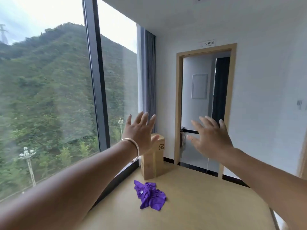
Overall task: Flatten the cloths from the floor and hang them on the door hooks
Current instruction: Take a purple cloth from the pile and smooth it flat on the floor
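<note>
Now both my hands, left [141, 135] and right [211, 138], hover with fingers spread, holding nothing; the crumpled purple cloth [150, 195] lies on the floor [207, 205] near a tall cardboard box [153, 156] printed "JS".

Hands: two, the left hand [140, 131] and the right hand [210, 138], both raised with fingers spread
Cloths: one purple cloth [150, 195] on the floor
Boxes: one cardboard box [153, 161]
Bracelets: one bracelet [132, 146]
Doorways: one doorway [206, 105]
</note>
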Available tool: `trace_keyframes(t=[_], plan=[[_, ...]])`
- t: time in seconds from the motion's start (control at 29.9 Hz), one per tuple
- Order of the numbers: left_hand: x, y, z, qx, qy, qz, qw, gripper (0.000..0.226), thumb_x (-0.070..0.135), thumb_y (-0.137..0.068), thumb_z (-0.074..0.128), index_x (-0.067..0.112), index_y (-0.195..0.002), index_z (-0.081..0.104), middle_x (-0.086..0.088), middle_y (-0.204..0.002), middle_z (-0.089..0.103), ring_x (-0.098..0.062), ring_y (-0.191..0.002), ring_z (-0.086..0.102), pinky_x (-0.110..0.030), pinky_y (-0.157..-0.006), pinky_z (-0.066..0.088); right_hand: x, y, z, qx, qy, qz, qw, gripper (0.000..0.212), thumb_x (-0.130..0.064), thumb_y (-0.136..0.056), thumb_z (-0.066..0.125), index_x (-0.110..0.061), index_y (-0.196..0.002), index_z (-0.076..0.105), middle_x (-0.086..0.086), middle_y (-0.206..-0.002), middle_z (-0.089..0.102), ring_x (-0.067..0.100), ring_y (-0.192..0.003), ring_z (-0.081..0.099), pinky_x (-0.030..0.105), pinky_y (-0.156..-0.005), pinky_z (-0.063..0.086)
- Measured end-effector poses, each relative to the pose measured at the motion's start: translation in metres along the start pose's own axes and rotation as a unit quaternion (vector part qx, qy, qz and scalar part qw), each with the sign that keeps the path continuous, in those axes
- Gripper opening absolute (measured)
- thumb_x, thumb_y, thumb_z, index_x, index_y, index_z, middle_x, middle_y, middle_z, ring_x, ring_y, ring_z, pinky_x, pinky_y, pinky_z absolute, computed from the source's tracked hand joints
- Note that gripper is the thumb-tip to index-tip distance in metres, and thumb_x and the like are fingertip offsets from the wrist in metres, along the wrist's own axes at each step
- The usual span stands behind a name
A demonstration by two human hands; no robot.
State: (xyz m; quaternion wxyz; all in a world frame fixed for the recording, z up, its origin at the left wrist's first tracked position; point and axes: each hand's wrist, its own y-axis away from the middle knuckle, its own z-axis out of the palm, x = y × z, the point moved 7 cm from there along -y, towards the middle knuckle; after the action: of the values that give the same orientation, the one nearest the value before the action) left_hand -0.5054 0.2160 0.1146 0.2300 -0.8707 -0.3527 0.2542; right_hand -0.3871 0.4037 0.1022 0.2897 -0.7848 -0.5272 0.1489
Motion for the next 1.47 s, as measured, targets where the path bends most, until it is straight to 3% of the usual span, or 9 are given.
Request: trace_keyframes(t=[0.37,0.77,1.14,1.47], plan=[[0.12,-0.101,0.061,0.029,0.069,0.107,0.991,0.072,0.062,-0.092,0.03,0.027,-0.151,0.007,-0.006,-0.158,0.013,-0.025,-0.147,0.007,-0.055,-0.116,0.009,0.124,-0.009,0.041,-0.044,0.079,0.102,0.991,0.064,-0.063,-0.094,0.026,-0.032,-0.15,0.021,0.004,-0.158,0.019,0.022,-0.147,0.008,0.053,-0.117,0.006],[0.159,-0.262,0.175,0.044,0.108,0.159,0.98,0.068,0.065,-0.093,0.021,0.034,-0.15,0.003,-0.005,-0.159,0.011,-0.028,-0.147,0.006,-0.056,-0.116,0.009,0.215,-0.113,0.131,-0.079,0.129,0.191,0.97,0.063,-0.061,-0.095,0.027,-0.031,-0.15,0.016,0.005,-0.159,0.016,0.023,-0.147,0.007,0.054,-0.117,0.004],[0.204,-0.384,0.269,0.043,0.142,0.187,0.971,0.07,0.066,-0.092,0.021,0.033,-0.151,0.002,-0.004,-0.159,0.013,-0.027,-0.147,0.007,-0.055,-0.117,0.01,0.273,-0.195,0.22,-0.086,0.118,0.212,0.966,0.066,-0.06,-0.095,0.03,-0.031,-0.151,0.011,0.004,-0.16,0.013,0.02,-0.147,0.006,0.052,-0.117,0.002],[0.289,-0.499,0.334,0.041,0.138,0.188,0.972,0.071,0.064,-0.093,0.025,0.031,-0.151,0.002,-0.005,-0.158,0.015,-0.025,-0.147,0.008,-0.054,-0.117,0.009,0.396,-0.267,0.297,-0.084,0.108,0.212,0.968,0.065,-0.059,-0.095,0.031,-0.032,-0.151,0.011,0.003,-0.16,0.012,0.02,-0.147,0.006,0.053,-0.117,0.003]])
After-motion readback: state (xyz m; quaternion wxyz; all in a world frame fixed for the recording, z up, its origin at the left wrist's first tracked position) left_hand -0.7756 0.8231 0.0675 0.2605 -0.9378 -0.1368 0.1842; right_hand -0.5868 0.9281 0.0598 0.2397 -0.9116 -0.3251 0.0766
